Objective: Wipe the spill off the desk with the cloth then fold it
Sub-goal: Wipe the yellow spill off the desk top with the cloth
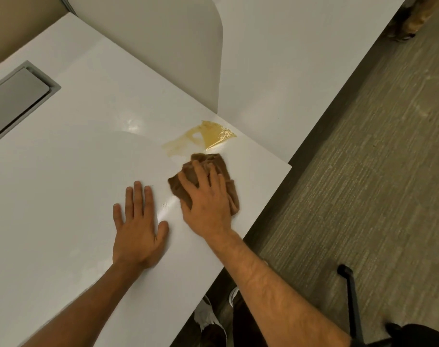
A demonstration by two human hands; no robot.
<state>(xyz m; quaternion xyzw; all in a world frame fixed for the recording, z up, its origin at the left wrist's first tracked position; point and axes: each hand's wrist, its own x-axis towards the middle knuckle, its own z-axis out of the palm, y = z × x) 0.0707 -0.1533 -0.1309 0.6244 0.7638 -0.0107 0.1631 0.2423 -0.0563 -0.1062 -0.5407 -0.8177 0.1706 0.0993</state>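
Note:
A yellow-brown spill (202, 137) lies on the white desk (70, 171) near its right corner, partly smeared to the left. Just below the spill sits a crumpled brown cloth (217, 163). My right hand (205, 201) presses flat on top of the cloth, fingers spread, covering its lower left part. To the left of it my left hand (138, 226) rests flat on the bare desk, fingers apart, holding nothing.
A grey cable hatch (15, 96) is set into the desk at the far left. A white divider panel (178, 46) stands behind the spill. The desk edge runs diagonally at right, with carpet (363, 171) beyond. A black chair part (351, 296) is at bottom right.

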